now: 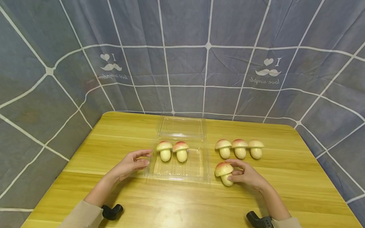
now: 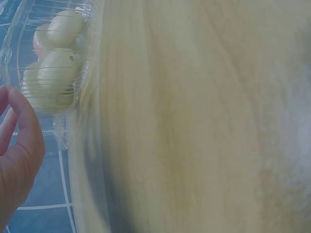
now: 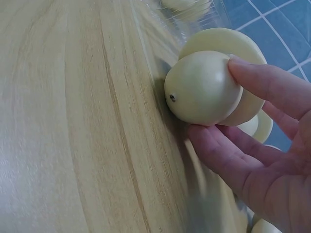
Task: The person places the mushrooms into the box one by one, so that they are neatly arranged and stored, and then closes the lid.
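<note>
Although open — box (image 1: 196, 162), two mushrooms (image 1: 181, 150) inside

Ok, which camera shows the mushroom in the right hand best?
Right wrist: the mushroom appears large there, its stem end facing the camera. The head view shows it smaller, with its reddish cap; the left wrist view misses it.

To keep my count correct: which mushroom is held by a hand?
The mushroom in front of the row of three: of all six, only this one is pinched, by the right hand.
</note>
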{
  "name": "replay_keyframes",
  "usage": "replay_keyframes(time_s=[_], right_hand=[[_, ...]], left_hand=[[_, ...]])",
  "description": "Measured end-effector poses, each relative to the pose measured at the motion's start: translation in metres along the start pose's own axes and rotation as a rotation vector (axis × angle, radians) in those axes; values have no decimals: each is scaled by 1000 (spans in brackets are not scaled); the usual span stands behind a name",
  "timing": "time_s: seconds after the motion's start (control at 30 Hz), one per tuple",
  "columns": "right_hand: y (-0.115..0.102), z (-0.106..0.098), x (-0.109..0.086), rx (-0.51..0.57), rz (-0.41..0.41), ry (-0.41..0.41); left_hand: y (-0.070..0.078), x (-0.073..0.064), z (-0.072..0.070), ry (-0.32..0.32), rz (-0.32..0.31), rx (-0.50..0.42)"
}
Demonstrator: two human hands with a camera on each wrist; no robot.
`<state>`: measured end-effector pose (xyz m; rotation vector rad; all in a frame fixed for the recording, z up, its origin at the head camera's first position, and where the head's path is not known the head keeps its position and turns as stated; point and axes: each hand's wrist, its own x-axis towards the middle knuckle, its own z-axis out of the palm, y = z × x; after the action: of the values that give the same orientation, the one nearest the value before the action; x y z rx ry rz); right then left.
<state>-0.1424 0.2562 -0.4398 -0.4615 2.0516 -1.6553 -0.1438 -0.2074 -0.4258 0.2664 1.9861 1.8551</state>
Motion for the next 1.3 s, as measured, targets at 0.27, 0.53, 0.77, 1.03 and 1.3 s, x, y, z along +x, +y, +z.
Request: replay_keyframes(time_s=[0.27,0.53,0.77,1.03,1.3], right_hand=[[1,1,-2,-6,-6,14],[2,2,-3,-1,4,22],[5,2,-1,6,24,28],[4,3,0,24,9,22],[1,3,2,30,13,31]], left_hand=[[0,-1,1,-4,0,-7],[-1,-1,0,-7,7,6],[-2,0,0,-10,11,6],[-2,0,0,-9,8,3],[-1,1,-1,-6,4,3]])
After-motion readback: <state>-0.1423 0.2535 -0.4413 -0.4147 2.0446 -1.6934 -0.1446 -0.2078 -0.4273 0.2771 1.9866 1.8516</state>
